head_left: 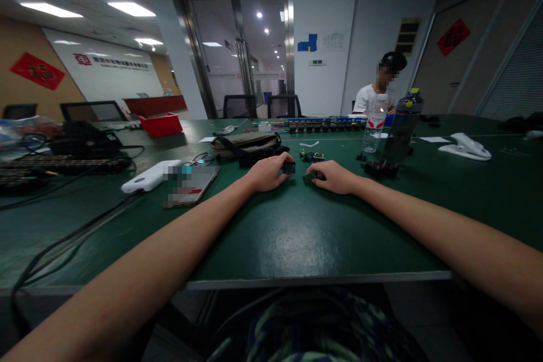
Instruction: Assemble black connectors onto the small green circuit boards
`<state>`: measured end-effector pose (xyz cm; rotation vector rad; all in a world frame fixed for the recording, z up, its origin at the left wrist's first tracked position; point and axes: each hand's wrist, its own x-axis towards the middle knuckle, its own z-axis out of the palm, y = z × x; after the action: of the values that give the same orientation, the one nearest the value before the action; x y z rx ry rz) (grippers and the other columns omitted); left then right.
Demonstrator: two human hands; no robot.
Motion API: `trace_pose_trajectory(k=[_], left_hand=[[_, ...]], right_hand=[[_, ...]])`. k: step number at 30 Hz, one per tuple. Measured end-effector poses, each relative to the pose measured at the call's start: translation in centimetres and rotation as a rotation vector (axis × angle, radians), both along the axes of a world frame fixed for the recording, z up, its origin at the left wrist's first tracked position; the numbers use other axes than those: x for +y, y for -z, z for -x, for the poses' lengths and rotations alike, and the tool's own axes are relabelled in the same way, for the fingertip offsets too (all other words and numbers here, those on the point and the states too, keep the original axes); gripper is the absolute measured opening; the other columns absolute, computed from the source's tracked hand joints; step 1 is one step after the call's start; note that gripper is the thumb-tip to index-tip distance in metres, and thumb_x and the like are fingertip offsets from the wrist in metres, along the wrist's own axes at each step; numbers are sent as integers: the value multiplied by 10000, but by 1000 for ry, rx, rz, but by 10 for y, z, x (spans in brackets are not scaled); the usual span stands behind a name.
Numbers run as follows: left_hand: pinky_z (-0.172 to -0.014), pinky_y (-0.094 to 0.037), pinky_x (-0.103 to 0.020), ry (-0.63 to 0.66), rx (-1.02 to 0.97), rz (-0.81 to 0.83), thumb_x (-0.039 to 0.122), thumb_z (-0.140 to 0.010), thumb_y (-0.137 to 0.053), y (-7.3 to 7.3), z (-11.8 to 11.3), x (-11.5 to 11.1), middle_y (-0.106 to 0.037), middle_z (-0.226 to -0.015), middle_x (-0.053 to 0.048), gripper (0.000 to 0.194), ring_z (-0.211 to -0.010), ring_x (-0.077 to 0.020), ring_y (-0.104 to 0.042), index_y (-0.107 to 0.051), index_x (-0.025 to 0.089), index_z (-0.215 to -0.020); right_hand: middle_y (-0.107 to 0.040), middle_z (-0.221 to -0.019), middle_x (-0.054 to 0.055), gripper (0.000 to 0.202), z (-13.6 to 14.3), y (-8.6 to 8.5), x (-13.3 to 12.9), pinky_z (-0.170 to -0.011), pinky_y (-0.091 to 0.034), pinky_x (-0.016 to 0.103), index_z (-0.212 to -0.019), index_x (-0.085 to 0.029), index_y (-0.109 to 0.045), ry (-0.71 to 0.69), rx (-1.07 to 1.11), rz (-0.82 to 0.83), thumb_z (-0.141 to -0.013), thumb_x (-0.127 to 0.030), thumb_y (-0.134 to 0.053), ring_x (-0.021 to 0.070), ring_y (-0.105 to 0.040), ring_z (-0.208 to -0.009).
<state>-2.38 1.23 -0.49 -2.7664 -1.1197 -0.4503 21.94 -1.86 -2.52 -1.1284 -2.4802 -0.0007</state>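
Over the green table (292,237), my left hand (270,173) is closed on a small black plastic part (289,168), gripped between thumb and fingers. A short gap to the right, my right hand (333,177) pinches a small green circuit board (309,179), partly covered by the fingers. The two pieces are apart. Just beyond my right hand lie more small green circuit boards (311,155). Behind my left hand sits a grey and black bag (246,146).
Left of my arm are a phone (193,188) and a white power bank (149,176) with cables. To the right stand a clear water bottle (373,130), a dark bottle (401,130) and a white scanner-like device (465,147). A person (377,90) sits across the table.
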Motion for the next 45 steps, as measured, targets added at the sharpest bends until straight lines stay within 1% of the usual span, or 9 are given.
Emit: trace_pose_trajectory(k=[8,15,26,34,45], left_hand=[[-962,-513,-383,4,-2,-4,305,-864,-574,1,0,1,-677,-1182,-95,399,-1108,-264,-665,-480,205,-1240],[-942,-519,-382,16,-17,-6,310,-868,-566,1,1,1,-681,-1162,-91,382,-1093,-261,-669,-483,209,-1227],[-930,-518,-377,20,-15,-9,316,-870,-560,1,1,2,-681,-1160,-84,374,-1085,-255,-672,-481,219,-1223],[-939,-518,-385,3,-8,-4,318,-863,-563,0,0,0,-682,-1176,-86,386,-1096,-265,-669,-490,223,-1231],[-943,-518,-386,-2,-3,-12,324,-859,-570,2,1,2,-679,-1186,-88,405,-1103,-270,-666,-494,221,-1243]], right_hand=[[-714,-905,58,218,0,-1,-1,-753,-426,259,-1032,-163,-707,5,16,16,-826,-131,-643,158,-616,-778],[-709,-878,49,224,0,1,0,-743,-426,252,-1033,-161,-709,6,18,9,-821,-124,-647,153,-614,-765],[-710,-892,57,227,1,-2,-2,-751,-431,257,-1035,-159,-711,17,27,38,-822,-120,-642,159,-618,-778],[-705,-875,52,227,1,-3,-2,-740,-428,260,-1038,-158,-709,9,16,30,-824,-126,-641,157,-611,-761],[-713,-906,60,222,1,-1,-1,-756,-429,257,-1035,-154,-706,24,1,23,-825,-129,-636,160,-623,-794]])
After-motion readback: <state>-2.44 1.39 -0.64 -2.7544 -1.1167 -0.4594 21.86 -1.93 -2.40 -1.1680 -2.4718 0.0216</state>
